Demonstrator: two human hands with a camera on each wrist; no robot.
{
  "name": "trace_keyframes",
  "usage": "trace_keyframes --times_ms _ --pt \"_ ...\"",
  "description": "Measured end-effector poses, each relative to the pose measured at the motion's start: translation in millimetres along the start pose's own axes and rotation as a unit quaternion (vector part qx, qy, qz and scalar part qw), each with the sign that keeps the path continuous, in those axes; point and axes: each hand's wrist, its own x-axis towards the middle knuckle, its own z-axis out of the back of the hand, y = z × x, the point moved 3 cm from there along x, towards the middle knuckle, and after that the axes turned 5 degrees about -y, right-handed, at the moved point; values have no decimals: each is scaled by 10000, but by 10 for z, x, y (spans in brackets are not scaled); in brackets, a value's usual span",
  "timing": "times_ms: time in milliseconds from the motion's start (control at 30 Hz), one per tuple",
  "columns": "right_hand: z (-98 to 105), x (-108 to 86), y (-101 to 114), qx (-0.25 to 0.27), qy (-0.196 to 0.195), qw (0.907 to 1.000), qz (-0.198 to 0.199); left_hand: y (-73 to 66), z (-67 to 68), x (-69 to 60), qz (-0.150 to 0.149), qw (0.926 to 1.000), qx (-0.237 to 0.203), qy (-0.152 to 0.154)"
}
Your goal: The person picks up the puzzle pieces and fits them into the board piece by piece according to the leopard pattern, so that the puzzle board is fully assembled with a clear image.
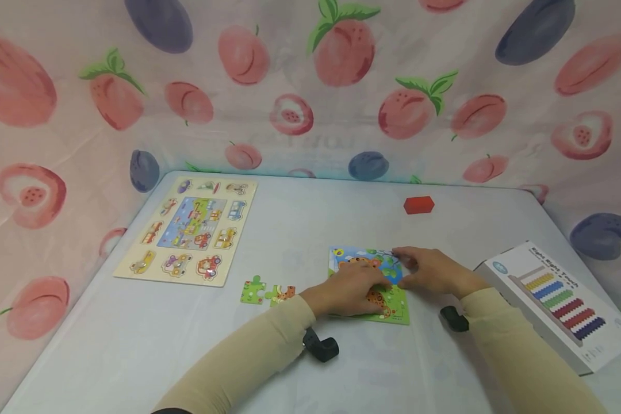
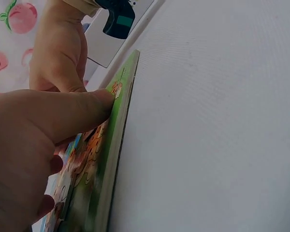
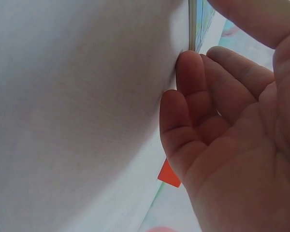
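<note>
A jigsaw puzzle point(image 1: 401, 310) with a spotted cartoon animal on a green and blue ground lies on the white tabletop. My left hand point(image 1: 348, 289) rests across its middle and covers part of the picture. In the left wrist view, the extended left thumb point(image 2: 82, 108) presses on the puzzle near its green border point(image 2: 117, 116). My right hand point(image 1: 434, 273) stands at the puzzle's right side, the fingers gently bent. In the right wrist view, right fingertips point(image 3: 188, 65) touch the board's edge point(image 3: 192, 26), with the thumb apart from them.
Two loose jigsaw pieces, one green point(image 1: 252, 290) and one spotted point(image 1: 282, 294), lie left of the puzzle. A wooden vehicle puzzle board point(image 1: 173, 276) lies farther left. A red block point(image 1: 418, 205) sits behind, and a white toy box point(image 1: 559, 310) stands at the right.
</note>
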Motion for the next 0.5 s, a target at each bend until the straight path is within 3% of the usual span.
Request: trace_keyframes --times_ms 500 --pt "0 1 -9 -10 -30 10000 80 8 16 8 87 9995 -219 188"
